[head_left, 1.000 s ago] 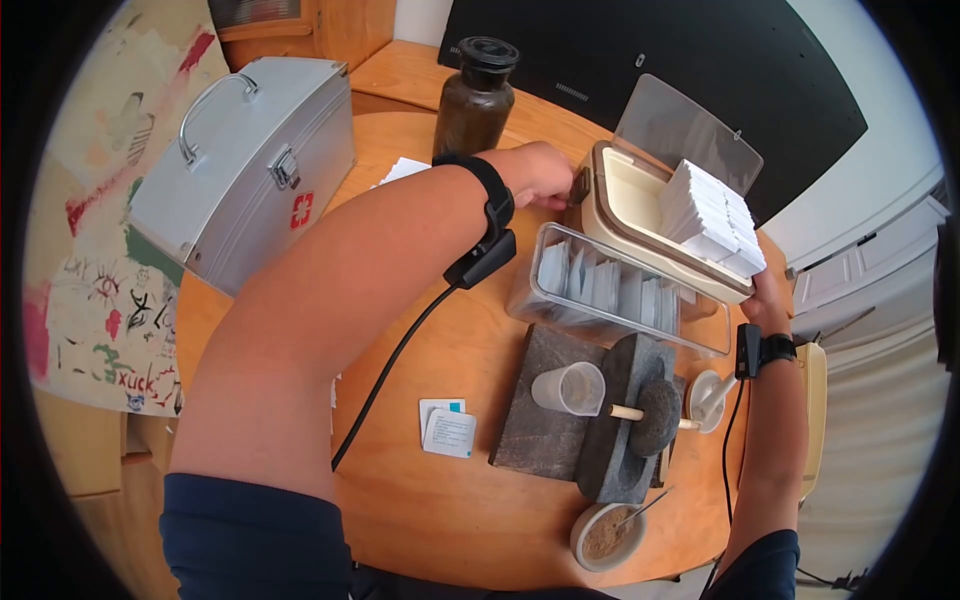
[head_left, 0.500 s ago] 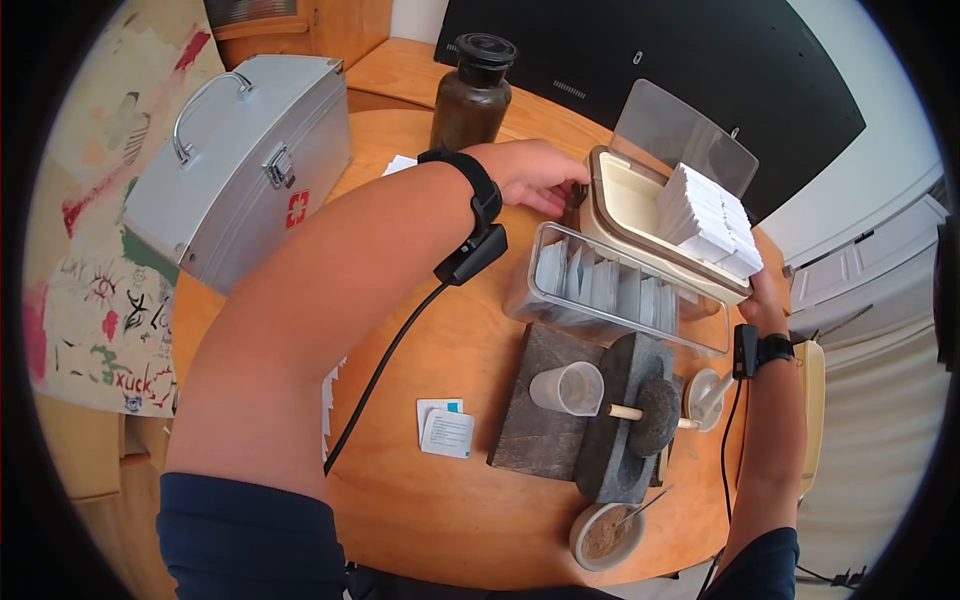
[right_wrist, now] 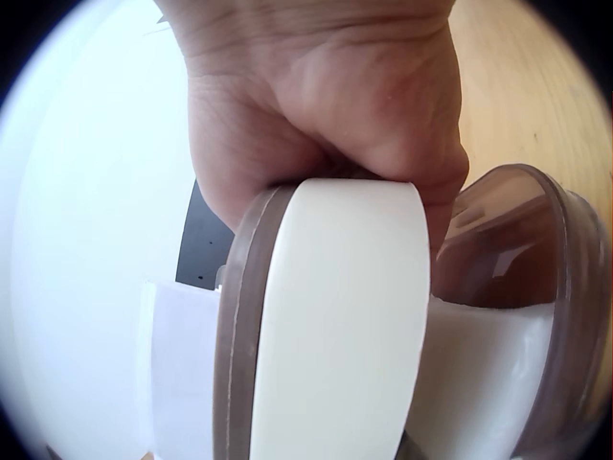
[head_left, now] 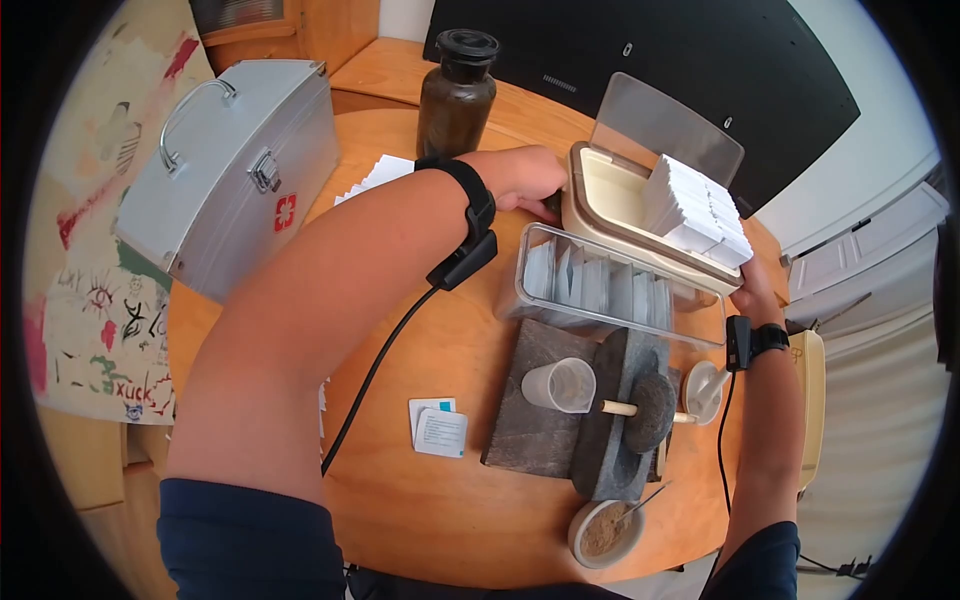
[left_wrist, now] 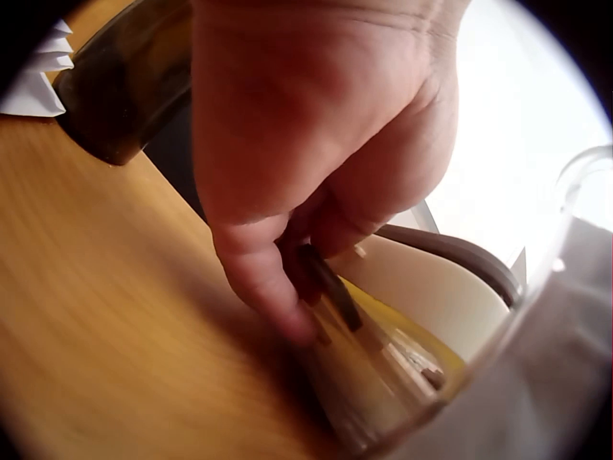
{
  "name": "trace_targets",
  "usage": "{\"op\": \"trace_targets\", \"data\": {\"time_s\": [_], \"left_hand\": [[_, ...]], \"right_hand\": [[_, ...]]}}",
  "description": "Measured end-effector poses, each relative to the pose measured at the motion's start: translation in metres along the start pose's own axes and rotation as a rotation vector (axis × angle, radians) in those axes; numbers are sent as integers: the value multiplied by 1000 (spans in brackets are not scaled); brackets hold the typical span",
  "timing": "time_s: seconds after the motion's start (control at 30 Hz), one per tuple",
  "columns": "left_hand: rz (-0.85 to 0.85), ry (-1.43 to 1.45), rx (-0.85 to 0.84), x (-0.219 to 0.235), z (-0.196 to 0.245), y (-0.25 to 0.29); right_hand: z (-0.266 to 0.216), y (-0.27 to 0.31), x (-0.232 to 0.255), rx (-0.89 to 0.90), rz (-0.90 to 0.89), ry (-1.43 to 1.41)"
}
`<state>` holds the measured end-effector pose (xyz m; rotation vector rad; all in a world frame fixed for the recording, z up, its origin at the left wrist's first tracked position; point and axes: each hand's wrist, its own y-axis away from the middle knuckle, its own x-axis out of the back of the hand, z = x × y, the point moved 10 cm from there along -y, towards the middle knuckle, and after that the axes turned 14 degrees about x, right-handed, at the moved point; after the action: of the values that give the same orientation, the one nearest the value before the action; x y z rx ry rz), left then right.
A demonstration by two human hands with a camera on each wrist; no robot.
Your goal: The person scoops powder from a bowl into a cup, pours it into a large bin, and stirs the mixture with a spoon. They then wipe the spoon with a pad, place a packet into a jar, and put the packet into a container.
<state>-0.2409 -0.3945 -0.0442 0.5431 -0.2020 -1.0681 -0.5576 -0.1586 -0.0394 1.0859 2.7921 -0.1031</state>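
Cream box (head_left: 630, 241) between left hand (head_left: 530, 178) and right hand (head_left: 757, 284), right gripping its end.

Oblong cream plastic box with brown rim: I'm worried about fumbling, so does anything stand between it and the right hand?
Nothing visible does; the right hand grips the cream plastic box directly at its end.

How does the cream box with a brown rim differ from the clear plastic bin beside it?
The cream box is opaque; the clear plastic bin is transparent. White papers rise above the box's rim; the bin's pale packets sit below its rim. The right hand grips the box, not the bin. Both are open on top.
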Motion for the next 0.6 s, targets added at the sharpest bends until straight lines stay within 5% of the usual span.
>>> {"op": "trace_targets", "data": {"time_s": [0.2, 0.3, 0.37, 0.6], "left_hand": [[-69, -106, 47, 13, -23, -24], [64, -86, 33, 24, -20, -18], [140, -321, 34, 32, -13, -18], [425, -451, -113, 41, 40, 72]], "right_hand": [[-3, -2, 3, 30, 37, 45], [-21, -3, 9, 134, 91, -20], [-43, 3, 9, 179, 162, -11], [-105, 49, 20, 259, 284, 23]]}}
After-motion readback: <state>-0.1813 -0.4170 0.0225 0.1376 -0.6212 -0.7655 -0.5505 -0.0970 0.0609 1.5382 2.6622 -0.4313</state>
